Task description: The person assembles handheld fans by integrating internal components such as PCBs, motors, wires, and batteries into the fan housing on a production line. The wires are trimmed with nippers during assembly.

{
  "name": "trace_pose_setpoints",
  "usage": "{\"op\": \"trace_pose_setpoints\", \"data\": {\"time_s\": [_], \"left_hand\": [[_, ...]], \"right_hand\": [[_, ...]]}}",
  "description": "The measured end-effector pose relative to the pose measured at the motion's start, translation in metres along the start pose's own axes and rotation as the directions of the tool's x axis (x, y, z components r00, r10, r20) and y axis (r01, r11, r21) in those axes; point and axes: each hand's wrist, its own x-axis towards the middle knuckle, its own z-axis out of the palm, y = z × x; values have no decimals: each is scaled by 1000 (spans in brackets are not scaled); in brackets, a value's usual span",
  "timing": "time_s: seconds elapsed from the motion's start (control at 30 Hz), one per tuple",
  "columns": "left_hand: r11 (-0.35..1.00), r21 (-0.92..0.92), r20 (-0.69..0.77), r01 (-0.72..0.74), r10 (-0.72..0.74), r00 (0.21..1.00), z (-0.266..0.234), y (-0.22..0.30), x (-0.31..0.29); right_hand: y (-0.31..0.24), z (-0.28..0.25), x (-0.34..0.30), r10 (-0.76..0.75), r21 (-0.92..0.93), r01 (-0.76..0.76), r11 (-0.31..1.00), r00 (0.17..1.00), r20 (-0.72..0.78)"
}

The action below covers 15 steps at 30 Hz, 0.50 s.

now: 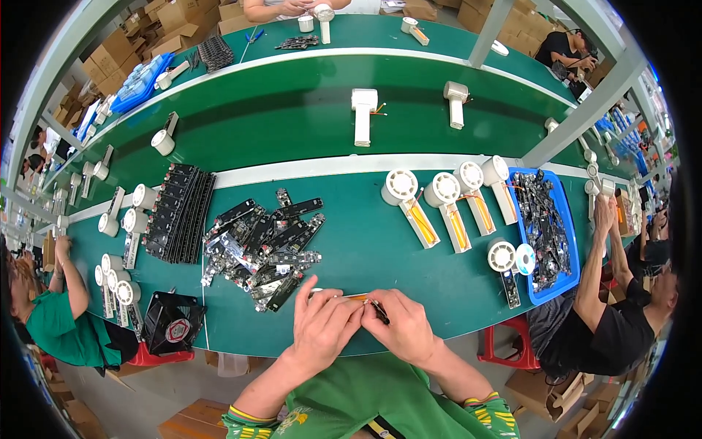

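My left hand is closed at the table's near edge around a white part, mostly hidden by the fingers, with orange wires showing at its right end. Beside it, the fingertips of my right hand pinch a small black circuit board. The two hands almost meet at the wires. Just beyond my left hand lies a loose heap of black circuit boards. A white fan housing with a board in its handle rests to the right of my right hand.
Several white fan housings with orange wires lie beyond my hands, left of a blue tray filled with boards. Stacked board panels and a black square fan are at left. Co-workers sit on both sides. A green conveyor belt carries more housings.
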Motion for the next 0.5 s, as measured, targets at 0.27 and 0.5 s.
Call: {"op": "trace_pose_setpoints", "data": {"time_s": [0.27, 0.5], "left_hand": [[999, 5, -32, -42, 42, 999, 3, -2, -2], [987, 30, -92, 158, -155, 984, -12, 7, -5]], "right_hand": [[6, -5, 1, -68, 34, 65, 997, 996, 63], [-3, -4, -3, 61, 103, -65, 993, 997, 43]]}}
